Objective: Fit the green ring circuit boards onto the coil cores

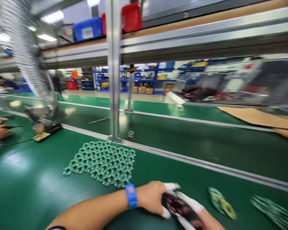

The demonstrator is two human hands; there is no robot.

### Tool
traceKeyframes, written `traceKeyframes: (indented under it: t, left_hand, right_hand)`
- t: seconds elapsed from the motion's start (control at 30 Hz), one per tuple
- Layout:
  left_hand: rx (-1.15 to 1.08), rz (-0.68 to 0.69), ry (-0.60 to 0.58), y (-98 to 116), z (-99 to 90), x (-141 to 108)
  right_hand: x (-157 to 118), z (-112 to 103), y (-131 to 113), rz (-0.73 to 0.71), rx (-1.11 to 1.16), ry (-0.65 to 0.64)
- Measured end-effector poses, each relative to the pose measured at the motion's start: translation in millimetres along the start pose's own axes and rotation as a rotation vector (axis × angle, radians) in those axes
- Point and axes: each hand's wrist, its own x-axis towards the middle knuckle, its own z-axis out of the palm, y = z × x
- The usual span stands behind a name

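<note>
My left hand (153, 196), with a blue wristband (131, 195) and white fingertip covers, is closed on a dark, glossy object with red spots (180, 207). From the other side my right hand (201, 214), also with white covers, grips the same object. Motion blur and the fingers hide its exact kind. Left of my hands, many small green rings (105, 163) lie in a honeycomb-like sheet on the green bench. To the right lie a green and yellow looped piece (222, 203) and a bundle of green strands or rings (273, 210), both blurred.
A metal post (114, 73) stands at the bench's rear rail (182, 161). Behind it sits a small spool (131, 134). At far left, another person's hand (0, 131) is near a soldering stand (44, 129). Brown cardboard (256, 118) lies back right.
</note>
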Motion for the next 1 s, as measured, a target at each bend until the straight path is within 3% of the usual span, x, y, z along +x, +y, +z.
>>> traceKeyframes:
  t: [0.1, 0.27, 0.37, 0.47, 0.57, 0.67, 0.83, 1.0]
  left_hand:
    - [-0.091, 0.057, 0.055, -2, 3.3, -2]
    - [-0.062, -0.032, 0.093, -4, 11.3, -2]
    - [0.041, -0.037, 0.11, 0, 15.5, -2]
    - [0.185, -0.043, 0.125, 3, 16.4, -4]
    - [0.261, -0.028, 0.039, 4, 10.2, -8]
    - [0.182, 0.015, -0.043, 4, -0.2, -11]
    - [0.039, 0.039, -0.073, 5, -7.1, -10]
    - [0.049, 0.105, -0.047, 1, -4.4, -8]
  right_hand:
    - [-20, -22, -17, -0.013, -0.036, -0.035]
    - [-16, -20, -48, -0.142, -0.164, -0.019]
    - [-15, -19, -57, -0.147, -0.234, -0.038]
    - [-16, -19, -61, -0.128, -0.281, -0.037]
    - [-15, -20, -62, -0.177, -0.313, -0.024]
    - [-15, -18, -63, -0.291, -0.334, 0.026]
    - [-12, -13, -67, -0.513, -0.232, 0.085]
    - [-12, -15, -66, -0.481, -0.182, 0.143]
